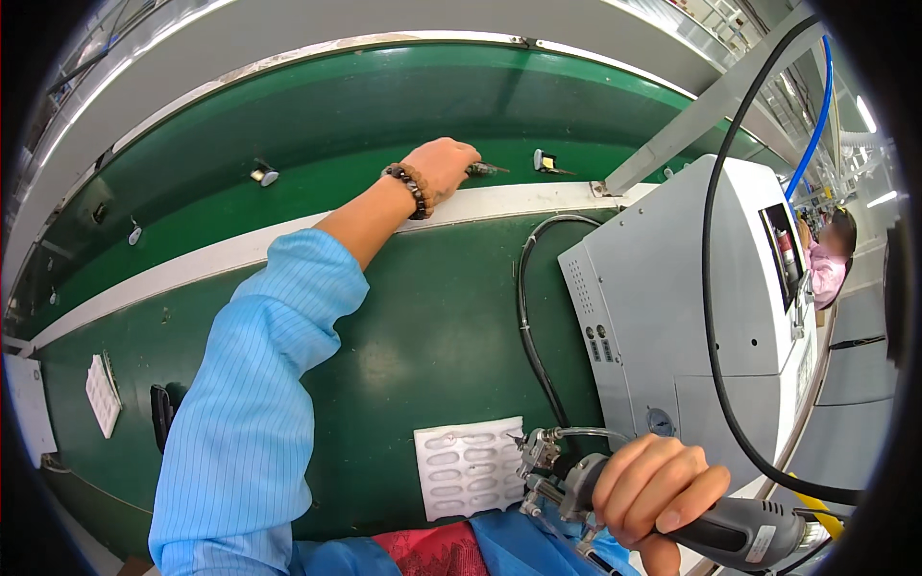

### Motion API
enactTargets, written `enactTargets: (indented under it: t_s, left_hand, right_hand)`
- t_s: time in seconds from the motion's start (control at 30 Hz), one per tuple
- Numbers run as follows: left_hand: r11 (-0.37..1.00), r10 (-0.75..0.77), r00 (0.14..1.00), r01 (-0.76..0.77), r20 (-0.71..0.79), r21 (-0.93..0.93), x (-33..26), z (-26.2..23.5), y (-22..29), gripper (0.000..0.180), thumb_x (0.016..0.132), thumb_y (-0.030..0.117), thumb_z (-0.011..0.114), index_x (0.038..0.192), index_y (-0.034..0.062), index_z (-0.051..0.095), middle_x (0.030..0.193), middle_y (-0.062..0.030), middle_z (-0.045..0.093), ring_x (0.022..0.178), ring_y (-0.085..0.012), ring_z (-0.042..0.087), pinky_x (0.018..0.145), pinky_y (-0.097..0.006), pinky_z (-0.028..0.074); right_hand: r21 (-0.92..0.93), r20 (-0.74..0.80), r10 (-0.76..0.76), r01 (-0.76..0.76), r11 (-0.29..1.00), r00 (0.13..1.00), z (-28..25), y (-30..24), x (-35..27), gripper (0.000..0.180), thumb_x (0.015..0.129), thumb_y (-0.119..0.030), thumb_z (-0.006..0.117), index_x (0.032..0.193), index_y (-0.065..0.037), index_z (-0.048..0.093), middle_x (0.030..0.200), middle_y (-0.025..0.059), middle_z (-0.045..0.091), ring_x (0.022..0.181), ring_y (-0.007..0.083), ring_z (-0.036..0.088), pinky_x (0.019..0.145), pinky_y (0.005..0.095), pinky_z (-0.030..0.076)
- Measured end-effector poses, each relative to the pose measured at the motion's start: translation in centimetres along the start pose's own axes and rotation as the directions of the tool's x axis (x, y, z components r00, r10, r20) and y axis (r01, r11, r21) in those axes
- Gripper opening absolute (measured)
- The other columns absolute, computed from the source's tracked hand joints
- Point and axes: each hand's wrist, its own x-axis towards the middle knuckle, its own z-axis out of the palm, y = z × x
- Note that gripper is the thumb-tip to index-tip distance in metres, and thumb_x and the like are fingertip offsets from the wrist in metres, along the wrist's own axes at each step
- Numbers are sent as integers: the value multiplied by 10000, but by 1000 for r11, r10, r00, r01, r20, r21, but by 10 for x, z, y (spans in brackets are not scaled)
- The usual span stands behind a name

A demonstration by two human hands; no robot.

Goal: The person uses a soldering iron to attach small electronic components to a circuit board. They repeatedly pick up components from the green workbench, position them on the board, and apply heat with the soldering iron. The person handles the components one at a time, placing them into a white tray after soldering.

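Note:
My left hand (440, 171), with a beaded bracelet at the wrist, stretches over the white rail onto the far green belt. Its curled fingers close on a small dark part (487, 169) with a thin lead; the fingertips are partly hidden. At the lower right, my right hand (653, 488) wraps round a dark grey handheld power tool (735, 530) with metal fittings at its front end. Near that front end a white tray (469, 468) with oval hollows lies on the green worktop. Right of my left hand sits a similar small part (545, 161) on the belt.
A grey machine cabinet (643, 288) stands at the right, with a black cable (526, 317) beside it and another (713, 240) hanging in front. More small parts (263, 173) lie along the green belt (336, 178). Another white tray (102, 396) and a black object (161, 415) are at left.

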Motion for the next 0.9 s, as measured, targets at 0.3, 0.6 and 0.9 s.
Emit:
enactTargets:
  t_s: [0.3,0.6,0.9]
  left_hand:
    - [844,-151,958,-5,-245,-537,-130,-46,102,227,923,109,700,1127,14,669,1010,-160,711,933,-262,692,856,-351,544]
    - [786,-154,973,15,-172,-618,-280,-32,212,231,824,27,743,1050,-7,705,1026,-154,705,973,-339,670,868,-409,535]
    - [868,-123,953,-32,-277,-496,-288,2,227,303,769,16,780,1062,17,702,1037,-121,706,1035,-324,650,885,-410,529]
  right_hand:
    - [48,-63,-8,11,999,998,-7,-1,-16,368,869,-225,809,945,-44,498,631,40,590,469,142,582,453,266,508]
    - [42,8,-3,2,999,1000,-2,-6,-20,467,853,-358,810,1029,-74,483,670,15,603,508,120,595,479,236,507]
    - [61,3,11,-11,998,1000,13,3,-16,469,858,-364,811,1022,-82,474,663,7,588,504,113,587,455,233,495]
